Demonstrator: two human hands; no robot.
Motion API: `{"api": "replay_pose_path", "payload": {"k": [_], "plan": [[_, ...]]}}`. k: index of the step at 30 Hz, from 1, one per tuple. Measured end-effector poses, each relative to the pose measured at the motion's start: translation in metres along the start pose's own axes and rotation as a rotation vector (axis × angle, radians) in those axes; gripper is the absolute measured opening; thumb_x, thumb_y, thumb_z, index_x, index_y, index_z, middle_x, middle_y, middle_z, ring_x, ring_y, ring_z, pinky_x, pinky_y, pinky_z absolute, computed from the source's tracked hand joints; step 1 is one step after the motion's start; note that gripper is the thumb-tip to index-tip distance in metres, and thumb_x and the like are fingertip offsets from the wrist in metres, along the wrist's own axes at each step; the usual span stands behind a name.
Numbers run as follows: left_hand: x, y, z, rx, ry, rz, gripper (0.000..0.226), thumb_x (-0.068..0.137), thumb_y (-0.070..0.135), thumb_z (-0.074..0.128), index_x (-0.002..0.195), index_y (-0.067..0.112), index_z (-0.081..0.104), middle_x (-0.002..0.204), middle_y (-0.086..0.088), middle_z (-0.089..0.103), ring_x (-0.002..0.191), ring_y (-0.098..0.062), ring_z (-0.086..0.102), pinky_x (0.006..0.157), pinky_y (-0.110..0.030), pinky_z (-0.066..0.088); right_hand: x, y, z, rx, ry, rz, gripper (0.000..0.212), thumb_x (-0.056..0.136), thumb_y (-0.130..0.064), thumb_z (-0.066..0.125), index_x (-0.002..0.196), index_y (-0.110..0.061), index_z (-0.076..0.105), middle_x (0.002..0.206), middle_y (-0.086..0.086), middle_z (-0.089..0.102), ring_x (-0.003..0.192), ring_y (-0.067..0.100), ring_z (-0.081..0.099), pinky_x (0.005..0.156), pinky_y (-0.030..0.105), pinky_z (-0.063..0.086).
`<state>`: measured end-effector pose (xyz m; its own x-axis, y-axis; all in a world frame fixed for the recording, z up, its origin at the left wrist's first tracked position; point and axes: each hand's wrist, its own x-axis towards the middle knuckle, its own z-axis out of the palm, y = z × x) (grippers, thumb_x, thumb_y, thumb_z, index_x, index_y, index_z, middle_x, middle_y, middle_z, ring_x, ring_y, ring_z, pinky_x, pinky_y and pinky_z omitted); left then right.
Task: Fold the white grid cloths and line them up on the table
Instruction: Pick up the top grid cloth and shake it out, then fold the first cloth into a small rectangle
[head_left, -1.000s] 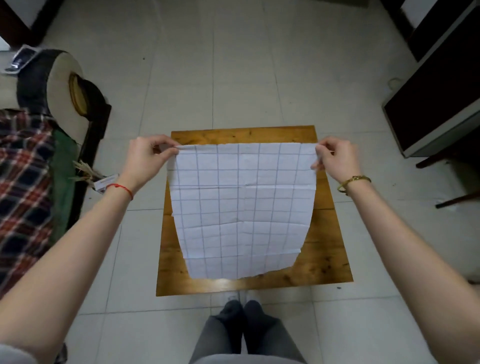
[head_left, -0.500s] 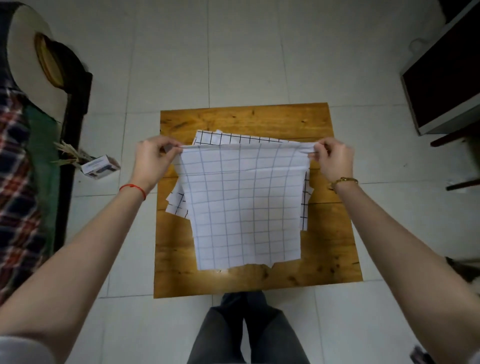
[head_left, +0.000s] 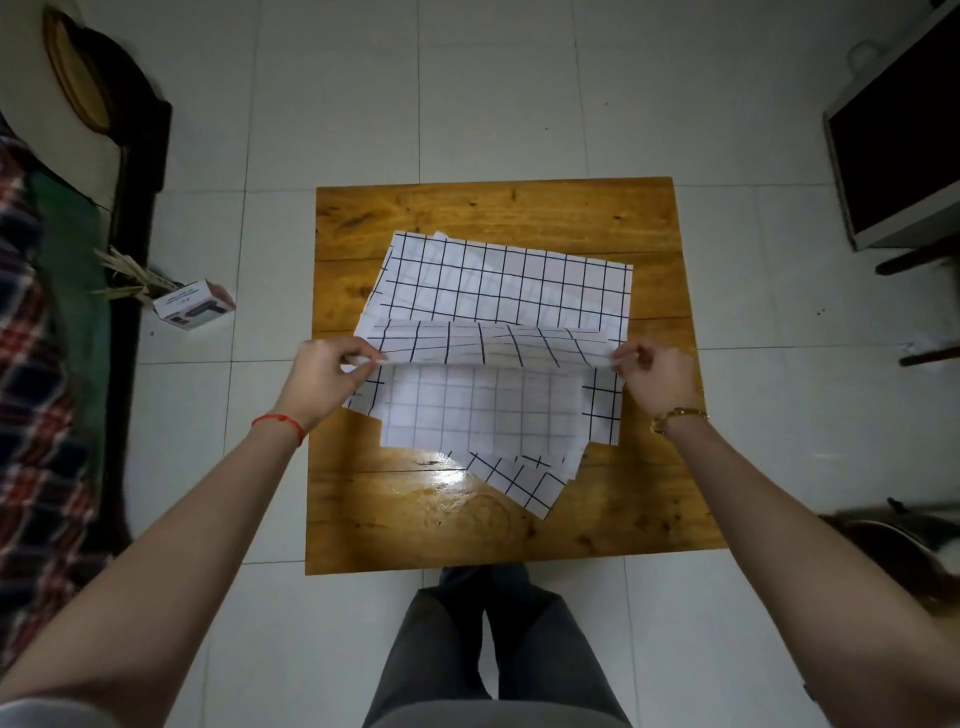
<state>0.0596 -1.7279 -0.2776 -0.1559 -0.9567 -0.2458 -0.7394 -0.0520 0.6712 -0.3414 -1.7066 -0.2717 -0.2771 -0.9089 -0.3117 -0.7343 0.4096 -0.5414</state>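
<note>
Head view, left to right: a small cardboard box (head_left: 193, 304) lies on the floor tiles left of the wooden counter (head_left: 493, 208). The left hand (head_left: 324, 382) pinches one corner of a white grid cloth (head_left: 483, 402), grip closed on it; the right hand (head_left: 657, 376) pinches the other corner. Beneath it, more grid cloths (head_left: 498, 283) lie spread on the counter.
</note>
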Motion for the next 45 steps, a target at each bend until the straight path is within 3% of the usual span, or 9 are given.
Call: {"api": "replay_pose_path", "payload": {"k": [5, 7, 12, 17, 22, 27, 30, 35, 45], "plan": [[-0.022, -0.029, 0.033, 0.053, -0.074, -0.045, 0.013, 0.087, 0.012, 0.067, 0.093, 0.02, 0.074, 0.1, 0.008, 0.071, 0.097, -0.011, 0.063, 0.089, -0.026, 0.05, -0.022, 0.028, 0.031, 0.024, -0.075, 0.084, 0.016, 0.091, -0.015, 0.054, 0.083, -0.021, 0.067, 0.084, 0.003, 0.071, 0.077, 0.017, 0.066, 0.068, 0.029, 0.055], [-0.027, -0.041, 0.047, 0.097, -0.067, -0.072, 0.012, 0.087, 0.011, 0.066, 0.092, 0.018, 0.074, 0.102, 0.004, 0.072, 0.098, -0.015, 0.063, 0.09, -0.031, 0.051, -0.028, 0.039, 0.044, 0.023, -0.114, 0.093, 0.018, 0.091, -0.014, 0.052, 0.084, -0.02, 0.068, 0.088, 0.003, 0.071, 0.079, 0.019, 0.066, 0.071, 0.03, 0.054], [-0.034, -0.067, 0.081, 0.154, -0.044, -0.12, 0.016, 0.086, 0.007, 0.065, 0.09, 0.019, 0.074, 0.101, 0.002, 0.072, 0.098, -0.019, 0.063, 0.087, -0.03, 0.051, -0.041, 0.06, 0.079, 0.009, -0.217, 0.083, 0.018, 0.092, -0.017, 0.051, 0.09, -0.017, 0.069, 0.083, 0.001, 0.068, 0.066, 0.013, 0.058, 0.056, 0.013, 0.041], [-0.035, -0.082, 0.108, 0.219, -0.083, -0.136, 0.03, 0.083, 0.004, 0.057, 0.101, 0.024, 0.073, 0.107, 0.005, 0.071, 0.108, -0.018, 0.062, 0.096, -0.033, 0.048, -0.046, 0.075, 0.105, -0.193, -0.202, 0.044, 0.013, 0.089, -0.02, 0.051, 0.095, -0.022, 0.063, 0.072, -0.006, 0.058, 0.06, 0.014, 0.051, 0.051, 0.023, 0.036], [-0.015, -0.084, 0.121, 0.296, 0.029, 0.006, 0.033, 0.085, 0.008, 0.051, 0.112, 0.018, 0.067, 0.109, -0.002, 0.068, 0.109, -0.025, 0.057, 0.095, -0.042, 0.043, -0.025, 0.055, 0.133, -0.18, -0.033, -0.226, 0.028, 0.089, -0.024, 0.046, 0.108, -0.013, 0.063, 0.103, 0.005, 0.064, 0.096, 0.022, 0.055, 0.075, 0.034, 0.05], [0.034, -0.08, 0.128, 0.363, 0.042, 0.127, 0.048, 0.09, 0.011, 0.05, 0.138, 0.013, 0.048, 0.135, -0.008, 0.052, 0.128, -0.026, 0.044, 0.107, -0.044, 0.035, 0.017, 0.003, 0.18, -0.225, -0.085, -0.488, 0.042, 0.089, -0.026, 0.04, 0.126, -0.009, 0.052, 0.126, 0.007, 0.054, 0.123, 0.027, 0.041, 0.104, 0.042, 0.038], [0.062, -0.078, 0.134, 0.498, -0.043, 0.081, 0.059, 0.096, 0.021, 0.044, 0.151, 0.013, 0.025, 0.156, -0.008, 0.028, 0.145, -0.028, 0.023, 0.118, -0.048, 0.019, 0.034, -0.032, 0.212, -0.31, -0.164, -0.571, 0.052, 0.092, -0.025, 0.044, 0.141, -0.009, 0.037, 0.145, 0.007, 0.04, 0.139, 0.03, 0.026, 0.115, 0.043, 0.023], [0.084, -0.084, 0.145, 0.655, -0.125, -0.017, 0.062, 0.103, 0.03, 0.028, 0.155, 0.016, -0.002, 0.163, -0.001, -0.006, 0.149, -0.024, -0.007, 0.12, -0.051, -0.001, 0.054, -0.07, 0.256, -0.551, -0.29, -0.61, 0.061, 0.097, -0.034, 0.033, 0.15, -0.013, 0.013, 0.158, 0.003, 0.012, 0.146, 0.03, 0.003, 0.117, 0.054, 0.007], [0.084, -0.105, 0.15, 0.706, -0.206, -0.028, 0.062, 0.103, 0.036, 0.021, 0.154, 0.018, -0.009, 0.161, 0.0, -0.016, 0.148, -0.027, -0.016, 0.117, -0.059, -0.001, 0.06, -0.075, 0.283, -0.668, -0.321, -0.625, 0.06, 0.099, -0.036, 0.031, 0.15, -0.012, 0.012, 0.159, 0.003, 0.01, 0.146, 0.03, 0.003, 0.116, 0.057, 0.007]]}}
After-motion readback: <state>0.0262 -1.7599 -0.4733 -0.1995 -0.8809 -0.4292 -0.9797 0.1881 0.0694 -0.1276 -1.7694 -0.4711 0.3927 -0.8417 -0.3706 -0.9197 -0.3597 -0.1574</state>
